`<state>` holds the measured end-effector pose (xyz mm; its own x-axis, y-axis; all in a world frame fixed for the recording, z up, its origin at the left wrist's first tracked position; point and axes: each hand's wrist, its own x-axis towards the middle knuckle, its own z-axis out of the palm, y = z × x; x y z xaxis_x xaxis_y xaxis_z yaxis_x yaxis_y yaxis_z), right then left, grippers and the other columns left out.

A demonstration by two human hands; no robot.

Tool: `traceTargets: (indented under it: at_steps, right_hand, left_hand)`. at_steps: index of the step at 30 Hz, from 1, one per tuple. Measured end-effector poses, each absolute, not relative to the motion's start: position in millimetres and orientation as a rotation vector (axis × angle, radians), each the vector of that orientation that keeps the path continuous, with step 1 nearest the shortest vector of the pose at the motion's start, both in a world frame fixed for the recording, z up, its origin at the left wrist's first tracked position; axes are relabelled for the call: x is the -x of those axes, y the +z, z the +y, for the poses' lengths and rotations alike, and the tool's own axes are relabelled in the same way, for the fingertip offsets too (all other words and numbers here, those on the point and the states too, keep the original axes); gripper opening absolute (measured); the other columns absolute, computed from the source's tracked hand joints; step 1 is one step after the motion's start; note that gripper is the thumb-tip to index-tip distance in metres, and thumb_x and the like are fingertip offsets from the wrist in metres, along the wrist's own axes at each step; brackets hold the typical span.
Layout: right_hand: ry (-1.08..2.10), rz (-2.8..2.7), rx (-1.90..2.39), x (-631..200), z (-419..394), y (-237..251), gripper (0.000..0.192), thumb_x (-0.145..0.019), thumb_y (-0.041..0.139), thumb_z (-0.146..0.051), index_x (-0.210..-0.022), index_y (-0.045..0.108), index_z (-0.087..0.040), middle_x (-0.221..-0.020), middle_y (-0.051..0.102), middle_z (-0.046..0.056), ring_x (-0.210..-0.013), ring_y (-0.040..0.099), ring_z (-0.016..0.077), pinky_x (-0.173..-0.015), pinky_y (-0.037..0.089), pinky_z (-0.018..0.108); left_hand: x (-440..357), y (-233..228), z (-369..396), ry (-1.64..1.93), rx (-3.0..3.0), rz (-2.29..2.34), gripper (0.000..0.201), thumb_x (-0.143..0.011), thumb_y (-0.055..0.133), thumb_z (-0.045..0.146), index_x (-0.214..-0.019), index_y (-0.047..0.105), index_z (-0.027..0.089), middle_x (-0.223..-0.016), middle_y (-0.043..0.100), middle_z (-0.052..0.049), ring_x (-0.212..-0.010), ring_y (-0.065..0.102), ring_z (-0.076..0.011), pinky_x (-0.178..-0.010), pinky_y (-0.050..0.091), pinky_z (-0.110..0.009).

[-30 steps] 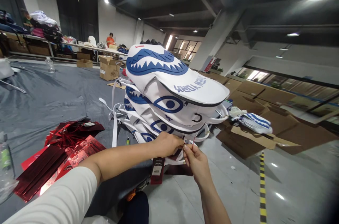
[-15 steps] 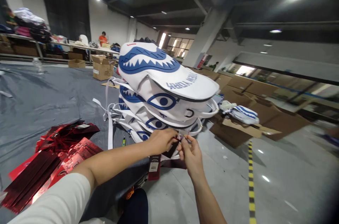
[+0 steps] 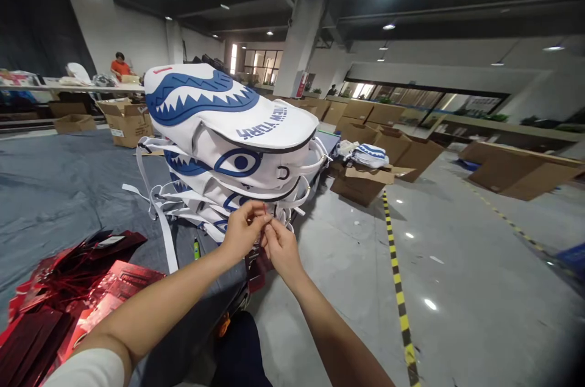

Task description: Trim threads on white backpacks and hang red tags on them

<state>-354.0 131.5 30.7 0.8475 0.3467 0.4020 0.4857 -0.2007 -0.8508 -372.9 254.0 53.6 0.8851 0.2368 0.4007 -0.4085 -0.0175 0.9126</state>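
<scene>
Pinching together at the low front edge of the bag stack, left hand (image 3: 241, 230) and right hand (image 3: 280, 248) touch fingertips on a small tag string (image 3: 266, 214), barely visible. Red tags (image 3: 68, 289) lie near left on grey sheet (image 3: 59, 192). White shark-face bags (image 3: 223, 125) pile just behind; cardboard boxes (image 3: 365, 183) farther back.

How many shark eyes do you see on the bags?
3: one full eye on the top bag, one partly covered below, a sliver by the left hand. More may be hidden.
</scene>
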Motion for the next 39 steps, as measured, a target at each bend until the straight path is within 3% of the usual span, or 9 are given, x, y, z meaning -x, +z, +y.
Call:
traceTargets:
  at_steps: [4,8,11,13,19,26,33,36,39]
  right_hand:
    - [-0.228,-0.707,1.858,358,134,46,0.037,-0.098,0.041,-0.044,-0.07,0.053,-0.022,-0.058,0.056,0.0,-0.056,0.053,0.0166,-0.056,0.04,0.029]
    - [-0.457,-0.723,1.881,349,127,74,0.025,-0.093,0.051,-0.042,-0.093,0.066,-0.022,-0.1,0.073,0.009,-0.093,0.066,0.0239,-0.082,0.049,0.036]
    - [-0.645,-0.56,1.86,328,123,92,0.04,-0.093,0.049,-0.04,-0.126,0.056,-0.02,-0.102,0.073,0.009,-0.082,0.069,0.0214,-0.077,0.053,0.036]
    - [-0.661,-0.537,1.841,315,123,100,0.043,-0.093,0.047,-0.038,-0.131,0.052,-0.019,-0.097,0.073,0.008,-0.073,0.068,0.0201,-0.073,0.054,0.036]
    - [-0.77,-0.646,1.811,307,129,105,0.028,-0.092,0.044,-0.032,-0.107,0.063,-0.019,-0.103,0.07,0.01,-0.083,0.069,0.0213,-0.076,0.055,0.037]
    - [-0.812,-0.627,1.82,289,123,106,0.038,-0.085,0.052,-0.042,-0.106,0.069,-0.016,-0.103,0.074,0.013,-0.087,0.071,0.0264,-0.082,0.056,0.044]
    - [-0.769,-0.554,1.637,292,123,123,0.03,-0.081,0.065,-0.046,-0.088,0.067,-0.017,-0.073,0.071,0.005,-0.056,0.065,0.0169,-0.055,0.05,0.028]
    - [-0.731,-0.437,1.411,304,127,135,0.028,-0.081,0.067,-0.043,-0.089,0.057,-0.018,-0.083,0.073,0.005,-0.049,0.061,0.0117,-0.045,0.044,0.022]
    - [-0.608,-0.388,1.22,311,132,148,0.032,-0.077,0.069,-0.043,-0.086,0.048,-0.02,-0.086,0.074,0.004,-0.049,0.063,0.011,-0.04,0.04,0.018]
  left_hand:
    - [375,61,259,0.594,-1.649,-0.11,0.015,-0.084,0.065,0.03,-0.084,0.072,0.017,-0.081,0.073,0.0,-0.073,0.063,-0.0126,-0.07,0.047,-0.022]
    - [373,83,267,0.724,-1.674,-0.136,0.017,-0.088,0.061,0.03,-0.088,0.073,0.018,-0.078,0.073,0.0,-0.074,0.065,-0.0138,-0.073,0.048,-0.024]
    - [370,107,272,0.779,-1.79,-0.111,0.02,-0.089,0.06,0.029,-0.101,0.071,0.019,-0.075,0.073,0.001,-0.07,0.066,-0.0143,-0.068,0.047,-0.024]
    - [368,122,272,0.771,-1.948,-0.091,0.019,-0.089,0.06,0.027,-0.103,0.071,0.02,-0.074,0.073,0.001,-0.069,0.066,-0.0148,-0.066,0.045,-0.024]
    - [358,146,270,0.762,-2.367,0.001,0.023,-0.091,0.056,0.024,-0.103,0.075,0.025,-0.09,0.078,-0.003,-0.086,0.07,-0.0223,-0.07,0.045,-0.029]
    - [345,158,268,0.613,-2.423,-0.184,0.023,-0.091,0.056,0.027,-0.102,0.075,0.026,-0.096,0.077,-0.002,-0.092,0.07,-0.0216,-0.076,0.048,-0.028]
    - [340,161,275,0.517,-2.23,-0.201,0.019,-0.09,0.061,0.034,-0.102,0.07,0.023,-0.087,0.072,0.0,-0.084,0.066,-0.0181,-0.075,0.047,-0.027]
    - [341,143,280,0.252,-1.879,-0.352,0.039,-0.084,0.071,0.037,-0.116,0.06,0.018,-0.071,0.062,0.004,-0.067,0.058,-0.0127,-0.066,0.044,-0.024]
    - [339,121,286,0.122,-1.517,-0.507,0.057,-0.074,0.083,0.031,-0.119,0.053,0.016,-0.076,0.063,0.003,-0.071,0.059,-0.0112,-0.073,0.047,-0.025]
